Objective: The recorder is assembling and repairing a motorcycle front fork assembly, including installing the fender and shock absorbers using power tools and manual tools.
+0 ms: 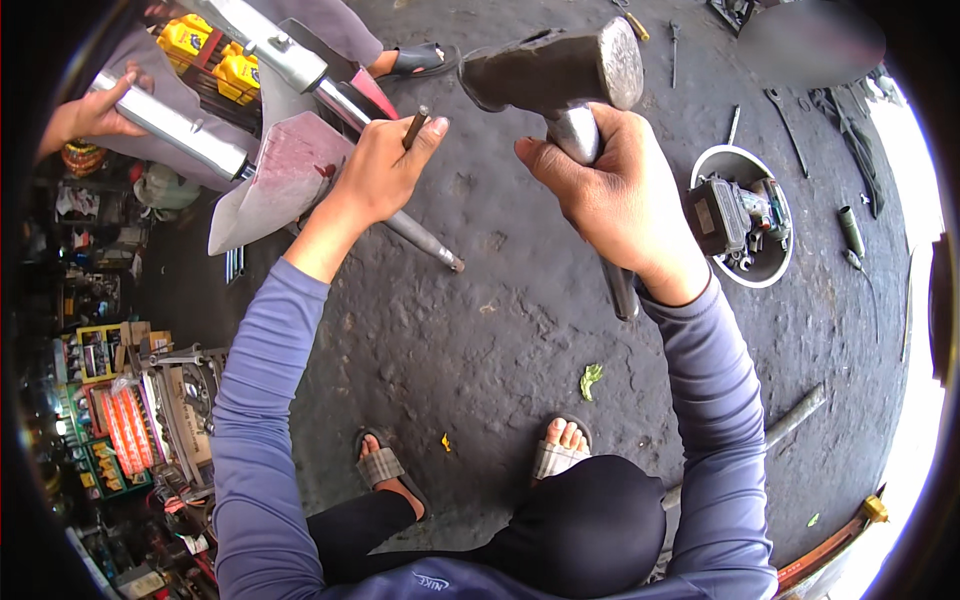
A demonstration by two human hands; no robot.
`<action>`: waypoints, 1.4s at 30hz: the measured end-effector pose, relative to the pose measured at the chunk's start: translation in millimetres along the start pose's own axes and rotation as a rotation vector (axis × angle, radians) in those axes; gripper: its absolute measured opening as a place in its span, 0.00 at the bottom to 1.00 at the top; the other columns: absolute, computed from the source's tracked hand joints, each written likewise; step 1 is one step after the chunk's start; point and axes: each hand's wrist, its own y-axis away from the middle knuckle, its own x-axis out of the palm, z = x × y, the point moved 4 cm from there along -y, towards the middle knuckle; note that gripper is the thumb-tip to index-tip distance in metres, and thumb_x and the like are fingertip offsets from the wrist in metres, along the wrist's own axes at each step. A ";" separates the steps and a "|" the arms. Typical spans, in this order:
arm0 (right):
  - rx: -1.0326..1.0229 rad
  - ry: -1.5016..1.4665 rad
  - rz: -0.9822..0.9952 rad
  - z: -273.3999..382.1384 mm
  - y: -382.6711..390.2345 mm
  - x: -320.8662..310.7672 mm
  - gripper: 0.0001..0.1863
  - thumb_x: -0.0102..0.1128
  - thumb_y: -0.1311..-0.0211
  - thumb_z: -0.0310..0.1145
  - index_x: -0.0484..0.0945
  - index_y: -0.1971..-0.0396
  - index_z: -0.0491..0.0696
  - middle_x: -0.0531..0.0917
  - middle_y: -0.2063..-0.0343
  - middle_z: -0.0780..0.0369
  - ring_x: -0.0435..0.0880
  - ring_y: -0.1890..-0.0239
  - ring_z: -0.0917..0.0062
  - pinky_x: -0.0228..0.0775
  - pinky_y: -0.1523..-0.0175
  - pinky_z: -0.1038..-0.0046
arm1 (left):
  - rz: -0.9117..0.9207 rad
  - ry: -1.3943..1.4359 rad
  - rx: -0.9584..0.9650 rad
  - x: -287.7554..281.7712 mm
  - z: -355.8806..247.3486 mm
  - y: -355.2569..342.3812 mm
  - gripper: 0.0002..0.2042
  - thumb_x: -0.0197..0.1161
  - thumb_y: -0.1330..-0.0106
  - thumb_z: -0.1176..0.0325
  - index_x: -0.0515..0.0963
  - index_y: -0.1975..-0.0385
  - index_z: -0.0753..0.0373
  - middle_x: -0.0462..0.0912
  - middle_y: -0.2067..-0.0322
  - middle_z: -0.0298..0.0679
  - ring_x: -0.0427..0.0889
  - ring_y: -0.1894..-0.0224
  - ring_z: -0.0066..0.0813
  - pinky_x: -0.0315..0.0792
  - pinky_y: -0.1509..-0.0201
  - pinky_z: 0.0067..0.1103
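My right hand (635, 195) is wrapped round the handle of a heavy hammer (545, 75), whose head is raised above the fist. The handle's lower end shows below it. My left hand (372, 175) is closed on a short metal punch (416, 128), its upper end standing out past the thumb. Under this hand lies a motorcycle front fork with silver tubes (265, 45) and a scuffed red and pale fender (285, 175). A grey metal rod (425, 240) sticks out beyond my left wrist; where it joins is hidden. Another person's hand (105, 108) grips the nearer fork tube (175, 125).
A pale basin (780, 270) of metal parts stands at right, near wrenches (787, 130) on the dark floor. Tool trays and boxes (125, 430) crowd the left side. A pipe (797, 415) lies at lower right. The other person's sandalled foot (418, 60) is beyond the fork.
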 end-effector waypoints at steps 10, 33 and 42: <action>-0.077 0.209 0.180 28.8 -17.4 7.8 0.12 0.64 0.49 0.30 0.80 0.70 0.36 0.78 0.82 0.48 0.81 0.79 0.61 0.73 0.66 0.64 | -0.233 0.027 0.171 -7.4 -5.6 13.6 0.18 0.54 0.26 0.64 0.65 0.78 0.70 0.66 0.83 0.52 0.62 0.81 0.49 0.62 0.75 0.33; 0.313 0.225 -0.051 2.6 85.0 3.2 0.13 0.62 0.40 0.29 0.71 0.81 0.44 0.70 0.91 0.68 0.68 0.91 0.83 0.56 0.83 0.75 | -0.371 1.110 0.318 -64.3 40.6 147.6 0.22 0.50 0.30 0.59 0.61 0.87 0.61 0.55 0.88 0.28 0.56 0.84 0.19 0.50 0.79 0.22; 0.068 0.525 0.026 58.1 78.6 66.7 0.12 0.65 0.42 0.31 0.74 0.78 0.40 0.70 0.88 0.64 0.64 0.85 0.82 0.57 0.76 0.72 | -0.145 1.156 0.348 -48.6 54.5 60.3 0.19 0.51 0.32 0.61 0.56 0.85 0.58 0.54 0.85 0.27 0.52 0.83 0.15 0.47 0.79 0.19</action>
